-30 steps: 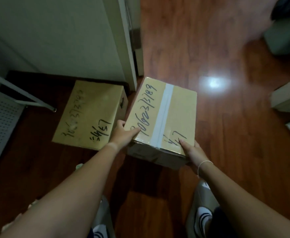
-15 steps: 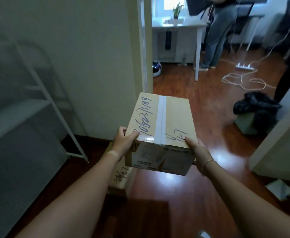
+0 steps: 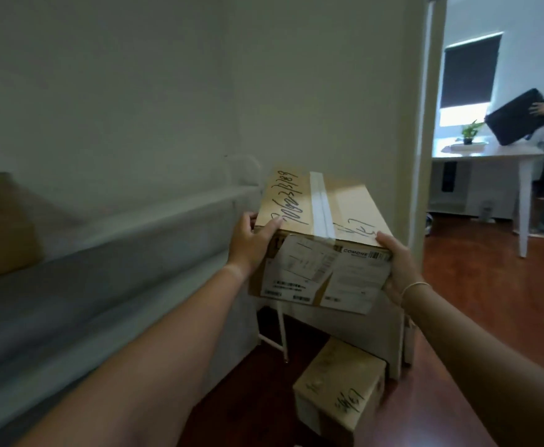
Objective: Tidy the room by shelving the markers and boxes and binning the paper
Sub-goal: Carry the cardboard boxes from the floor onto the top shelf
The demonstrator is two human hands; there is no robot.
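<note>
The taped cardboard box (image 3: 322, 237) is carried at chest height beside the white shelf (image 3: 141, 227), clamped between the left hand (image 3: 251, 243) and right hand (image 3: 396, 266) at its near corners. It looks stiff and moderately light; support under the bottom edges seems safest. Another box (image 3: 338, 391) waits on the floor.
</note>
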